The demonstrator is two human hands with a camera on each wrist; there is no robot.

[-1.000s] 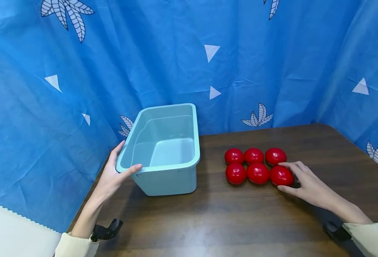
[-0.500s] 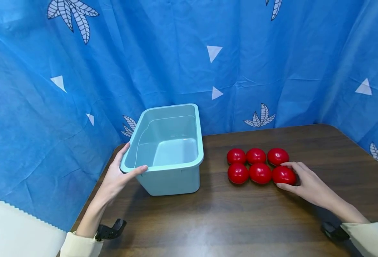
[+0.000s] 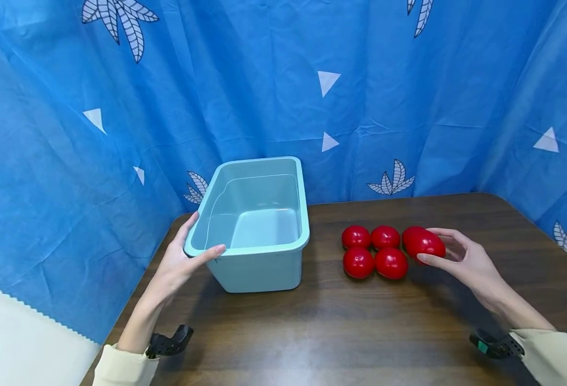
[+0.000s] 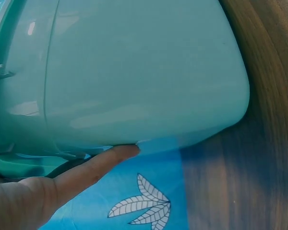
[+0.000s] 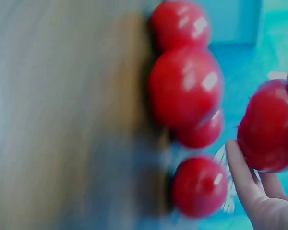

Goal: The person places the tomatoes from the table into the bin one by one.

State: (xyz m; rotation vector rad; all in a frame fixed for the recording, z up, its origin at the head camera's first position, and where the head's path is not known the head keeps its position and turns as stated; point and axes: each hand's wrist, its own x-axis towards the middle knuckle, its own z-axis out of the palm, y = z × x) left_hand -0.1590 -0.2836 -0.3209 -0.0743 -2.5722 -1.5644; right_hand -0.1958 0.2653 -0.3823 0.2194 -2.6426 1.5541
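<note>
My left hand (image 3: 179, 264) grips the near left corner of a light blue plastic bin (image 3: 256, 271). Its thumb lies over the front rim, and in the left wrist view a straight finger runs along the bin's outer wall. The bin holds nothing inside. On the right, my right hand (image 3: 476, 271) holds a glossy red tomato (image 3: 425, 244) between thumb and fingers, raised above the table. Beside it, several more tomatoes (image 3: 392, 263) sit on the table in two close rows. The held tomato partly covers the far right one in the head view.
The dark wooden table (image 3: 341, 332) ends at a blue curtain (image 3: 264, 80) with white leaves and triangles, close behind the bin. A black strap sits on each wrist. White cloth (image 3: 18, 332) shows at the lower left.
My right hand has lifted the near right tomato off the table. My left hand keeps its hold on the bin. The head view has shifted slightly.
</note>
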